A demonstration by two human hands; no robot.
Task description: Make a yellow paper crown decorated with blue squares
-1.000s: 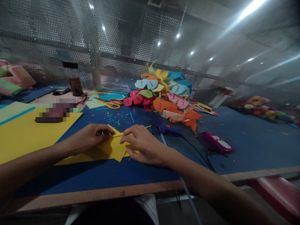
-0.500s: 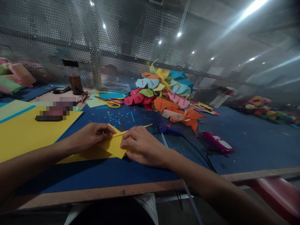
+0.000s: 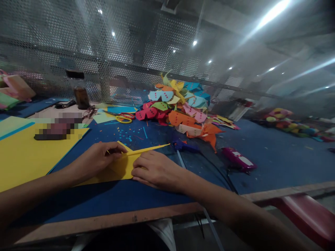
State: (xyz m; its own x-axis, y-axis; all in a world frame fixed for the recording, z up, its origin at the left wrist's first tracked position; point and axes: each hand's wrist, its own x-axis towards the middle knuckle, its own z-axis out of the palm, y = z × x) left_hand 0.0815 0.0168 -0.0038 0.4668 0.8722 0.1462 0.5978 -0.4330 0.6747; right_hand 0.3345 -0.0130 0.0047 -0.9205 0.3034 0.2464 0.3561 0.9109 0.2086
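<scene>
A folded piece of yellow paper (image 3: 123, 167) lies near the table's front edge, with a narrow folded strip rising along its far side to a point at the right. My left hand (image 3: 102, 157) pinches its upper left part between thumb and fingers. On its right side, my right hand (image 3: 157, 170) has curled fingers closed on the paper's edge; the fingertips are partly hidden. Just beyond my right hand rests a blue glue gun (image 3: 184, 145) with a glue stick (image 3: 181, 159) sticking out of it.
Folded paper shapes (image 3: 180, 104) in many colours are heaped at the back. Scissors (image 3: 124, 118), paper scraps and a bottle (image 3: 80, 92) stand left of them. Large yellow sheets (image 3: 18, 157) lie at left. A purple device (image 3: 238, 159) is at right, and a red stool (image 3: 309, 216) below.
My right hand has slid down off the upper fold, so more of the narrow strip shows. The lower right flap is now tucked under my fingers. The view has shifted slightly.
</scene>
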